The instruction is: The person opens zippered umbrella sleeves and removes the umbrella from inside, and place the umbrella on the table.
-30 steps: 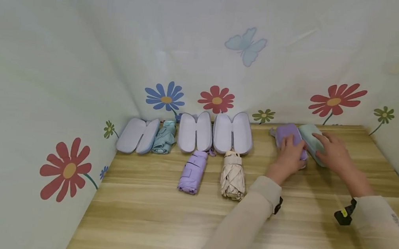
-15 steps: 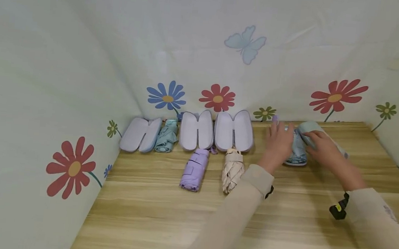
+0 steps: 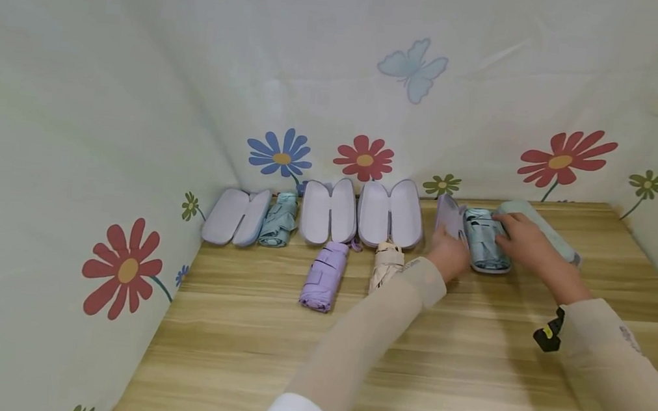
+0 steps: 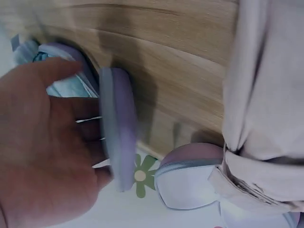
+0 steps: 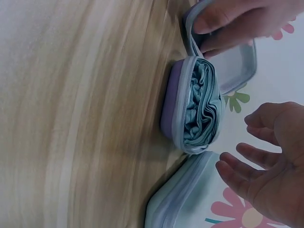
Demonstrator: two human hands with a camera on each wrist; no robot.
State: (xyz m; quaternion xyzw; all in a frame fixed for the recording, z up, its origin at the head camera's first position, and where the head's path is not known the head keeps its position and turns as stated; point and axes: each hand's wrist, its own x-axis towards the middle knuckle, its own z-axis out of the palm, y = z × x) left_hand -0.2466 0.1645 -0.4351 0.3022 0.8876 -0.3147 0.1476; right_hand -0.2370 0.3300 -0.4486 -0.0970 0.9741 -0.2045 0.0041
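A purple zip case (image 3: 490, 270) lies unzipped with a folded teal umbrella (image 3: 481, 238) in its right half. My left hand (image 3: 450, 254) has its fingers against the inner side of the raised lid (image 4: 124, 128), not curled round it. Just right of the umbrella is my right hand (image 3: 528, 246); in the right wrist view its fingers (image 5: 251, 164) are spread and hold nothing. A closed mint-green case (image 3: 541, 227) lies beyond that hand, partly hidden by it.
Three opened cases with pale linings, a left one (image 3: 228, 216), a middle one (image 3: 330, 212) and a right one (image 3: 391, 214), line the wall. Near them lie another teal umbrella (image 3: 279, 221), a purple umbrella (image 3: 324, 277) and a beige umbrella (image 3: 387, 263), partly behind my left sleeve.
The purple case's lid has swung open to the left with my left hand, uncovering the teal umbrella inside. My right hand stays near the mint-green case, which has shifted slightly.
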